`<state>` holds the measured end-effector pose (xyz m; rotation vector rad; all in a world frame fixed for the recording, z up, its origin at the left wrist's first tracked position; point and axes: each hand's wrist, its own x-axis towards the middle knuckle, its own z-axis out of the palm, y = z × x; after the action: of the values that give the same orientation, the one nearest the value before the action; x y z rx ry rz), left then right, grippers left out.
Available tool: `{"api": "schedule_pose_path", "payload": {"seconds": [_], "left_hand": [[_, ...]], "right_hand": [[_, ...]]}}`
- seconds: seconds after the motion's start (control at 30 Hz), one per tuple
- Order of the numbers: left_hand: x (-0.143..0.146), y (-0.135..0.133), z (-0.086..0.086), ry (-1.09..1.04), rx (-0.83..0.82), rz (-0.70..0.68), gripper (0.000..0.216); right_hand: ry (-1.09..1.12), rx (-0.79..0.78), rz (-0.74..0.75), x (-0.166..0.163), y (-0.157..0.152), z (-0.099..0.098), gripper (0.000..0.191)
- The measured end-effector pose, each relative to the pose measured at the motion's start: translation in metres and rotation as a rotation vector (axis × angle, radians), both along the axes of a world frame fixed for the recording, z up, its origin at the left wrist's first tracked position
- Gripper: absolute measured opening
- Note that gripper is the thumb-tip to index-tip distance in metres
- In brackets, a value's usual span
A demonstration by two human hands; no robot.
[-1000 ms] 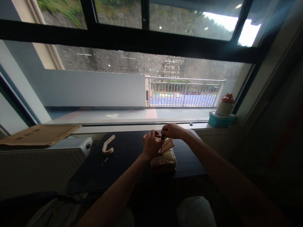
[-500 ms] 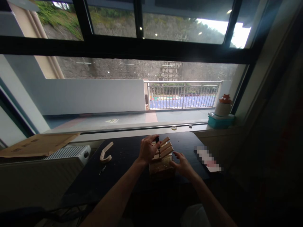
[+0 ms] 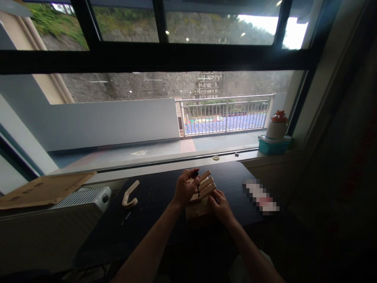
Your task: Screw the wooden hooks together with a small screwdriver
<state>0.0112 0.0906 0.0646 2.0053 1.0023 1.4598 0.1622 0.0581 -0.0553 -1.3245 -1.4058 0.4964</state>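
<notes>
My left hand is closed around a small dark-handled tool, a screwdriver as far as I can tell, held upright on a slatted wooden piece. That piece rests on a brown packet on the dark table. My right hand lies against the right side of the packet and wooden piece, fingers curled on it. A curved wooden hook lies to the left on the table, apart from both hands.
A small dark screw or bit lies near the hook. A blurred flat object sits at the table's right. A radiator with cardboard stands left. On the windowsill are a teal box and a jar.
My right hand left the tool's top, dropped to the right and now rests against the packet and wooden piece. My left hand took over holding the tool.
</notes>
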Motion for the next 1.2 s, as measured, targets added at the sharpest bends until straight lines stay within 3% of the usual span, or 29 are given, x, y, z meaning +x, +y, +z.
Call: {"api": "schedule_pose_path", "payload": {"seconds": [0.23, 0.47, 0.63, 1.2], "left_hand": [[0.002, 0.001, 0.004, 0.049, 0.055, 0.061, 0.022], [-0.003, 0.003, 0.003, 0.121, 0.041, 0.05, 0.027], [-0.001, 0.003, 0.003, 0.126, 0.064, 0.025, 0.028], [-0.002, 0.005, 0.004, 0.147, 0.098, 0.042, 0.025]], "right_hand": [[-0.004, -0.043, -0.006, 0.002, 0.001, 0.004, 0.035], [0.091, -0.005, -0.069, 0.013, 0.002, 0.029, 0.053], [0.143, -0.055, -0.007, 0.008, 0.006, 0.037, 0.046], [0.274, -0.156, -0.085, -0.001, 0.006, 0.047, 0.034]]}}
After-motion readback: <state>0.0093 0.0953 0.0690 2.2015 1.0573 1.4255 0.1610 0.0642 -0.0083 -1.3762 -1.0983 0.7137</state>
